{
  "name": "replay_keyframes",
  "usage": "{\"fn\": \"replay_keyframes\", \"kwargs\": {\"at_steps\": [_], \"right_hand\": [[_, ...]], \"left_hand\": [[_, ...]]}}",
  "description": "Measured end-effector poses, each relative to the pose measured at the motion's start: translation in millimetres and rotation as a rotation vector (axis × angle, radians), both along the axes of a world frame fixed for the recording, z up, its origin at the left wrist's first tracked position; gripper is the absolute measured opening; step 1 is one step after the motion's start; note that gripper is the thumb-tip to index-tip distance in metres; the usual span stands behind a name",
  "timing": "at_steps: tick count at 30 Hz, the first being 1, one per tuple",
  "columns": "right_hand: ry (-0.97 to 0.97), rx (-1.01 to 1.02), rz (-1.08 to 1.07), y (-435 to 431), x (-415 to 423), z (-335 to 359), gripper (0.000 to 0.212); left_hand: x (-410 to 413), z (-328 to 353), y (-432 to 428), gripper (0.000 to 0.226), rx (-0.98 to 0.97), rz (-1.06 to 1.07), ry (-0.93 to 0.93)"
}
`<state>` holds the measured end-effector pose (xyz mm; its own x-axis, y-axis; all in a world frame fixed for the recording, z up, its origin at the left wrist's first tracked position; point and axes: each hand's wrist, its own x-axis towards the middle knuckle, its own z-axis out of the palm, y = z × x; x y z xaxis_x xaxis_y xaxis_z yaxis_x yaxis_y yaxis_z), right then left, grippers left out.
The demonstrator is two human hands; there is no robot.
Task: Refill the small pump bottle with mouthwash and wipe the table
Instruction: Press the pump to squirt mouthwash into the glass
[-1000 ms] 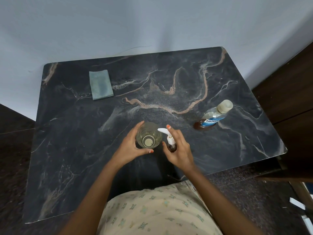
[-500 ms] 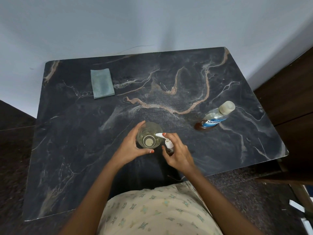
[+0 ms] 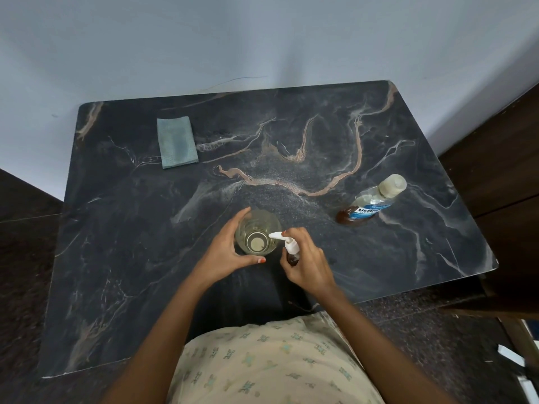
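Pump bottle: low centre of frame, upright on table, just right of glass. White pump head fitted, nozzle pointing left over glass rim. Judged light, stiff, narrow-based and easily tipped; probably slick if wet. Best held low round the body, leaving collar free for unscrewing. Dark content visible in lower body; level not readable.

Right hand: wrapped round pump bottle body, one fingertip up at pump head.

Left hand: curled round glass, thumb on near side, fingers on far side.

Glass: clear, open-topped, breakable. Pale yellowish tint inside; amount hard to tell.

Mouthwash bottle: right of centre, well apart from both hands, capped. Brown liquid only near base, clear above.

Cloth: folded, upper left, lying flat, untouched.
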<state>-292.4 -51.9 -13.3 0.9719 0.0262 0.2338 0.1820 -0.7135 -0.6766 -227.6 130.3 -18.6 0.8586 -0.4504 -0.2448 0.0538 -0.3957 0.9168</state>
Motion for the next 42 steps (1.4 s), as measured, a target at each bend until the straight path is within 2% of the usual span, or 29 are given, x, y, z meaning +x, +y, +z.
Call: {"fn": "replay_keyframes", "kwargs": {"at_steps": [10, 18, 42], "right_hand": [[-0.005, -0.103, -0.004, 0.0, 1.2, 8.5, 0.073], [-0.008, -0.102, -0.007, 0.2, 3.0, 8.8, 0.062], [-0.019, -0.084, 0.025, -0.9, 2.9, 11.4, 0.063]], "left_hand": [[-0.1, 1.6, -0.6, 0.101, -0.003, 0.002, -0.002], [-0.3, 1.9, -0.1, 0.102, 0.004, -0.002, 0.003], [-0.2, 2.4, -1.1, 0.100, -0.010, 0.003, -0.010]]}}
